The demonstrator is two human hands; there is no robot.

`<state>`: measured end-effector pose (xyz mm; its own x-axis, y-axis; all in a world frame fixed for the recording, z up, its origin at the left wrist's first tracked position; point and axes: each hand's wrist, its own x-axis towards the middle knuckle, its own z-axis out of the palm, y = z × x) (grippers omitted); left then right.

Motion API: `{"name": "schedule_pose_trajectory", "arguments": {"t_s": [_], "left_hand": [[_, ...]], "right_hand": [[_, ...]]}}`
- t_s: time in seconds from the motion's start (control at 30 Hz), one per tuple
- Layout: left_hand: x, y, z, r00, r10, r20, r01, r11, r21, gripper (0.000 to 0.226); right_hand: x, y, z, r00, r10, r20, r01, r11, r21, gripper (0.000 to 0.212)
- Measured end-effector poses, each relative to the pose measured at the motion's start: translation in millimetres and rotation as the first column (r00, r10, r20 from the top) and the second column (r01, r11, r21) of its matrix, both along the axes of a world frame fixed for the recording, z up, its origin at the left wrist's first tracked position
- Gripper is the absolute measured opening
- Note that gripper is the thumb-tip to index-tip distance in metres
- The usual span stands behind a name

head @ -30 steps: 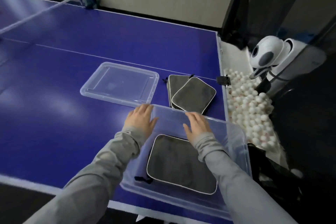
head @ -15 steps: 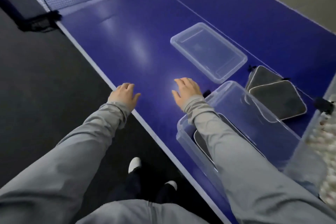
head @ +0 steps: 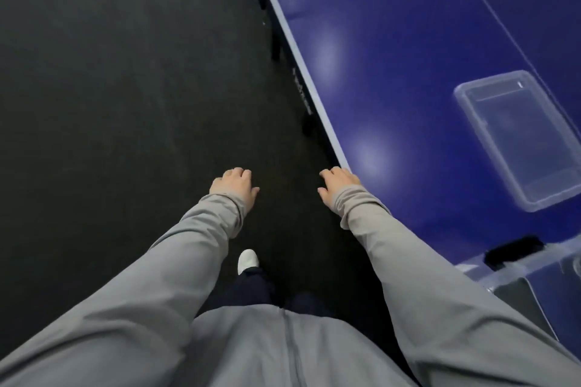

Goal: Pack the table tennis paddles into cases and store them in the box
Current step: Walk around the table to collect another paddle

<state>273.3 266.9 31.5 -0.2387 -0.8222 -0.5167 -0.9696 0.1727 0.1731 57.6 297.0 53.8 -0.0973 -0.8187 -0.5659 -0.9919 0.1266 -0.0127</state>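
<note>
Box [head: 534, 270] corner sits at the bench [head: 408, 72] edge beside its lid [head: 522, 141]; my left hand [head: 234, 187] and right hand [head: 338, 187] hover with fingers loosely curled, holding nothing.

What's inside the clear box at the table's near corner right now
Only a corner of the clear box shows. Inside, part of a dark paddle case with a pale edge lies flat. The right sleeve and the frame edge hide the rest, so other contents cannot be told.
</note>
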Motion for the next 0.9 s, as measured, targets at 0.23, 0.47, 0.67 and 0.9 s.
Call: {"name": "schedule_pose_trajectory", "arguments": {"t_s": [0.23, 0.47, 0.67, 0.9], "left_hand": [[88, -42, -10, 0.988, 0.152, -0.007, -0.151, 0.986, 0.075, 0.051], [156, -104, -21, 0.95, 0.309, 0.039, -0.312, 0.942, 0.124, 0.059], [194, -197, -25, 0.908, 0.406, 0.102, -0.417, 0.899, 0.135, 0.06], [209, -319, -19, 0.908, 0.413, 0.075, -0.419, 0.897, 0.137, 0.06]], "right_hand": [[86, -80, -12, 0.993, 0.115, 0.037, -0.118, 0.991, 0.062, 0.046], [138, -172, -21, 0.976, 0.207, 0.072, -0.213, 0.973, 0.092, 0.046], [180, -285, -43, 0.957, 0.272, 0.104, -0.283, 0.953, 0.106, 0.047], [221, -406, -44, 0.95, 0.268, 0.158, -0.286, 0.952, 0.106, 0.048]]}}
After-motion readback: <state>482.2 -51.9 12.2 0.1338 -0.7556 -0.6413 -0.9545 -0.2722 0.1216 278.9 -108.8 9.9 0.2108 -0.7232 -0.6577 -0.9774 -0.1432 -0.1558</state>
